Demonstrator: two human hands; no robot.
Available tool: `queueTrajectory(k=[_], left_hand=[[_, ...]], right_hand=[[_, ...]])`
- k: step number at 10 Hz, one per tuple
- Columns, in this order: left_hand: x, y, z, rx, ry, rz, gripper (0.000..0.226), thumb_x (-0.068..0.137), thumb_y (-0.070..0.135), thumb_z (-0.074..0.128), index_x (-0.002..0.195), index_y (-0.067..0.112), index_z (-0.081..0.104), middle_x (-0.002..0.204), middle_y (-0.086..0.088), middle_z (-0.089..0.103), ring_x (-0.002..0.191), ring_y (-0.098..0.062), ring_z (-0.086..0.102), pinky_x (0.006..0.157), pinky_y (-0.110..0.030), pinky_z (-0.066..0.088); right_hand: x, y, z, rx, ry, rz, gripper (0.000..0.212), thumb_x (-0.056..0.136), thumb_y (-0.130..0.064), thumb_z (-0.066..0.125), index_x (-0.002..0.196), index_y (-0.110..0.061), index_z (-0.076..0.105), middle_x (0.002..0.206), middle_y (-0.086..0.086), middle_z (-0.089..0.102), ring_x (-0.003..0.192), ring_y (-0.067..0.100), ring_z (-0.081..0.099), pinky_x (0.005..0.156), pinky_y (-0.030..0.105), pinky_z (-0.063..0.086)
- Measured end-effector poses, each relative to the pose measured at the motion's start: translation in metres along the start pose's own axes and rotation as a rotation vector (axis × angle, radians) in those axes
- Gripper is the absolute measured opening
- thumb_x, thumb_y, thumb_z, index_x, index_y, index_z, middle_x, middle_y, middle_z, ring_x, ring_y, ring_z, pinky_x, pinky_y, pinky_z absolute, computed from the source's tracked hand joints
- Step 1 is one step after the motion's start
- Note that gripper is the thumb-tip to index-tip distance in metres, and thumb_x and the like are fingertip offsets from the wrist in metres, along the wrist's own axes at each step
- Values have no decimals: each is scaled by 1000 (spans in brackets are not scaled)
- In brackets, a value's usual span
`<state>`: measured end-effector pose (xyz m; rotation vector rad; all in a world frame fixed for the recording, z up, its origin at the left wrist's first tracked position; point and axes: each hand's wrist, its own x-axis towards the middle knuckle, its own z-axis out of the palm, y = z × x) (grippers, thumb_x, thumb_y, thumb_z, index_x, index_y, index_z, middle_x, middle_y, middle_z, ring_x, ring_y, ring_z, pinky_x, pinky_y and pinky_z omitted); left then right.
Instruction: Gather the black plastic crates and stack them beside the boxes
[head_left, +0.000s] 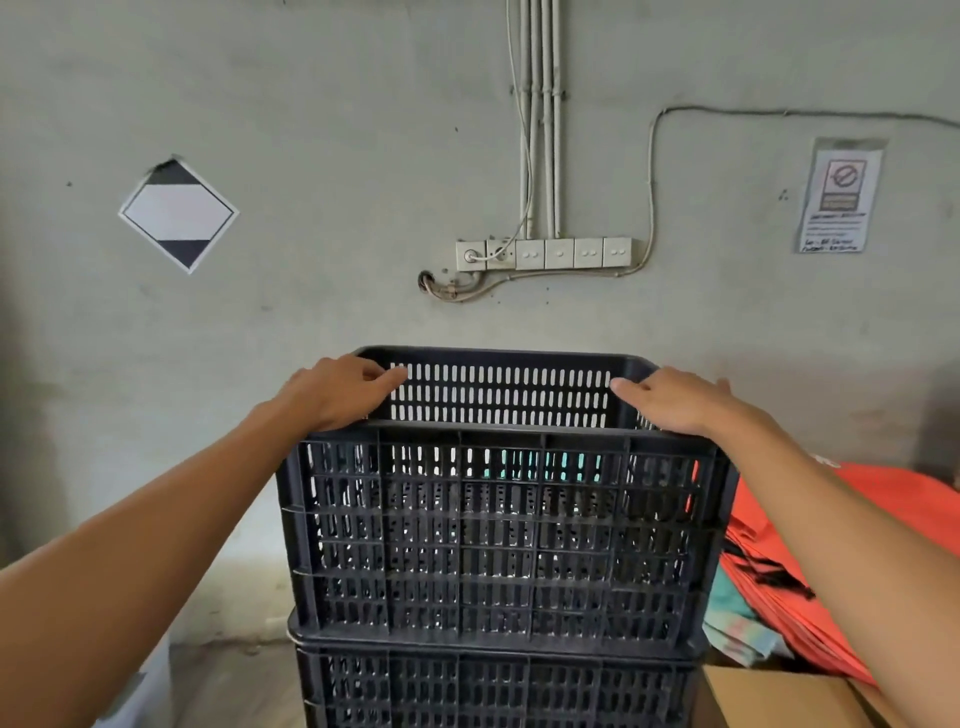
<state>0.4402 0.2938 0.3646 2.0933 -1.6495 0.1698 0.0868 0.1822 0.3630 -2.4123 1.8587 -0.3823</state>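
A black slotted plastic crate (498, 535) sits on top of another black crate (498, 686), stacked against the grey wall. My left hand (343, 392) rests over the top crate's left rim, fingers curled onto the edge. My right hand (675, 397) lies on the right rim in the same way. Both arms reach forward from the lower corners. The top crate looks empty inside. A cardboard box (779, 696) stands just right of the stack at the bottom.
Orange fabric bags (810, 525) and teal cloth (737, 618) are piled on the box to the right. The wall holds a row of sockets (545, 253) with cables, a diamond label (178, 214) and a notice (839, 200). A pale floor patch (228, 670) lies left of the stack.
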Motion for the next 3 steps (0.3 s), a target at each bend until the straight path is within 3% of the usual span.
queueTrajectory(k=[1,2,3], left_hand=[[-14,39,12,-102,-56,127,69,91,70,24,111,21,69,66,3,64,63,-13,60,89,-42,53],[-25,72,26,4,-73,155,66,91,68,20,115,28,66,81,5,66,78,-18,64,97,-47,48],[-42,81,34,92,181,143,56,96,56,20,93,28,68,68,8,64,82,-22,67,111,-50,29]], right_hand=[[-13,-43,11,130,21,-132,48,97,-58,28,61,-26,24,68,-7,34,59,11,35,82,40,28],[-26,-80,20,111,94,-217,42,102,-28,33,61,-19,34,67,-2,37,59,14,44,75,35,43],[-45,-87,31,33,408,-227,39,103,-21,29,74,-13,54,73,0,57,77,22,60,110,56,34]])
